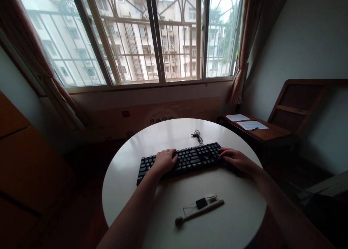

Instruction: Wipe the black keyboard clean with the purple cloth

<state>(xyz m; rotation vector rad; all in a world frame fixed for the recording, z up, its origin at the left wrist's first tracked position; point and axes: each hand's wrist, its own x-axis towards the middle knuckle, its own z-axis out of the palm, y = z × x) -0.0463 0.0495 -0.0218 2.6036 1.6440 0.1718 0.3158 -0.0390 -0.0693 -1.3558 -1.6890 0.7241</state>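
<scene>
A black keyboard (194, 158) lies at a slant across the white round table. My left hand (165, 161) rests on its left half, palm down, with the fingers lying over the keys. At the keyboard's right end is my right hand (236, 160), its fingers bent at the edge. A dark, purplish thing (231, 167) sits under that hand; its kind is not clear. The coiled black cable (198, 136) lies behind the keyboard. Nearer to me, a toothbrush (202, 211) with dark bristles lies beside a small dark square piece (201, 203) and a clear wrapper (189, 208).
The round table (122, 194) stands before a barred window (157, 42) with curtains. To the right, a wooden chair (288, 107) or bench bears paper sheets (252, 125) and a pen (255, 129). A printed carton (190, 111) stands behind the table.
</scene>
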